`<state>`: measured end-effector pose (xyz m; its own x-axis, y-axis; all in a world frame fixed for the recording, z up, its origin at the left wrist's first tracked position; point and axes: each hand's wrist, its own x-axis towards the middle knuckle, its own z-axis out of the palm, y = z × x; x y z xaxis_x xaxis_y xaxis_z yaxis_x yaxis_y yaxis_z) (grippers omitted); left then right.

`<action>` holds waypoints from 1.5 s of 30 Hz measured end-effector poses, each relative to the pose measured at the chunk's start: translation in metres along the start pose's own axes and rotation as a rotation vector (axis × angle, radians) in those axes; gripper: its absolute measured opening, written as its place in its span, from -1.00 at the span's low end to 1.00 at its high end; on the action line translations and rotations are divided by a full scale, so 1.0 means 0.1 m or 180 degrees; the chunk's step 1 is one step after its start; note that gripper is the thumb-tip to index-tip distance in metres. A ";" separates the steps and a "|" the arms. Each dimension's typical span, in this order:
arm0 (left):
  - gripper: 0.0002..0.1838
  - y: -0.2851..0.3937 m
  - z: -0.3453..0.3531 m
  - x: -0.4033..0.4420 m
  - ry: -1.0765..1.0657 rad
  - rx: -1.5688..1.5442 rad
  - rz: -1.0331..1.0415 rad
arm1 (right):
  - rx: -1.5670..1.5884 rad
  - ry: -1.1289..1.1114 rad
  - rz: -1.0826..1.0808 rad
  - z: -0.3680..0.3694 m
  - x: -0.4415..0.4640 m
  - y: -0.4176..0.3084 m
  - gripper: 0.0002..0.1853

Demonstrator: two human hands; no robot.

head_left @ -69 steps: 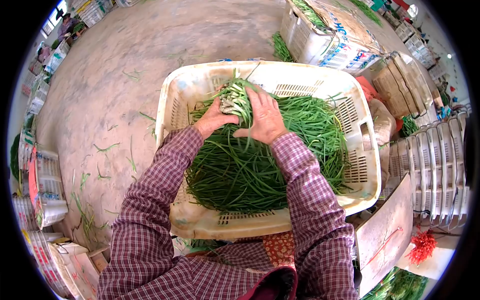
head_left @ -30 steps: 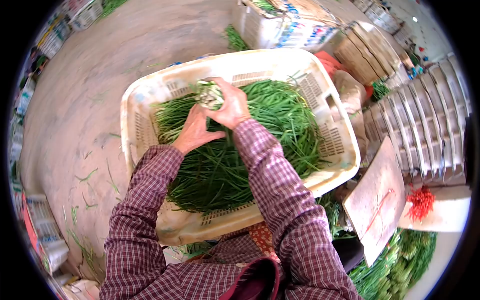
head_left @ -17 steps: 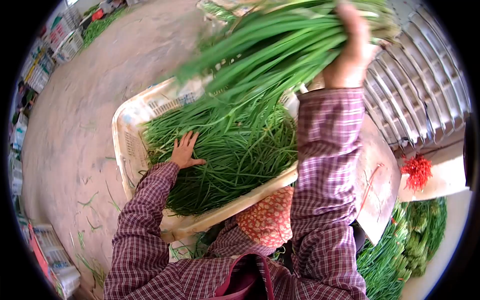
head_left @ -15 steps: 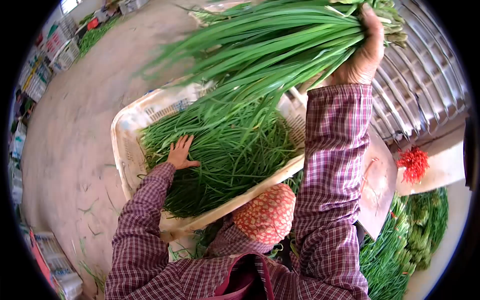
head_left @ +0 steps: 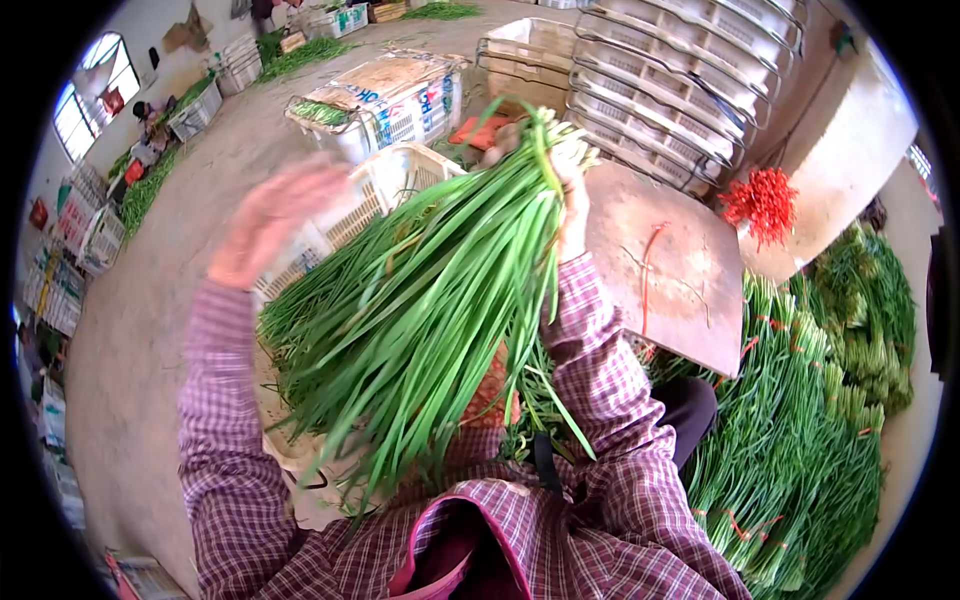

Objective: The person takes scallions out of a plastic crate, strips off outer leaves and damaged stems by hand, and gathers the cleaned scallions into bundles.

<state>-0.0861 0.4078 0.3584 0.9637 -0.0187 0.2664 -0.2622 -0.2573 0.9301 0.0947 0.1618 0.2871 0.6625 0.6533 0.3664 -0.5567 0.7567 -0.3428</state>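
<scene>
A large bunch of long green stalks (head_left: 430, 270) hangs from my right hand (head_left: 572, 205), which is wrapped round it near the pale root ends. The leaves fan down to the left over my lap and the white basket (head_left: 405, 165), hiding most of it. My left hand (head_left: 285, 215) is raised above the basket's left side, apart from the bunch and smeared by motion, so its fingers are unclear. Right of the bunch lies a board (head_left: 670, 265) with a red tie (head_left: 650, 270) on it.
Tied green bundles (head_left: 790, 430) are heaped at the lower right. Red ties (head_left: 762, 205) hang in a cluster beside the board. Stacked white crates (head_left: 680, 80) stand behind it. A packed crate (head_left: 400, 100) stands on the floor ahead. People are at the far left.
My right hand has come down and inward with the bunch, closer to the board. My left hand has lifted off the stalks in the basket. The view has turned right and up.
</scene>
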 end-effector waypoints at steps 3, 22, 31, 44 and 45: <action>-0.34 -0.24 0.97 0.10 -0.0646 0.0398 -0.0564 | 0.0298 -0.0135 0.0177 0.08 -0.38 0.02 -0.54; -0.19 -1.04 2.39 -1.29 0.0112 -0.1955 -0.1876 | -0.1970 0.1034 0.0280 -0.24 -1.86 -0.15 -0.04; -0.42 -0.40 2.71 -1.08 0.0217 -0.1724 -0.1909 | -0.1842 0.1186 -0.0617 0.11 -1.80 0.17 -0.07; -0.27 -0.59 1.97 -1.19 -0.0676 -0.1985 -0.1808 | -0.2311 0.1165 -0.0448 -0.17 -1.81 -0.44 -0.61; -0.27 -0.58 1.97 -1.19 -0.0683 -0.1963 -0.1813 | -0.2627 0.0962 -0.0335 -0.10 -1.83 -0.44 -0.61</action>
<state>-0.1752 0.2347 0.2230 0.9292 -0.2443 -0.2774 0.3424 0.2859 0.8950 0.0031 0.0087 0.2271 0.8591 0.4587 0.2270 -0.0234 0.4782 -0.8780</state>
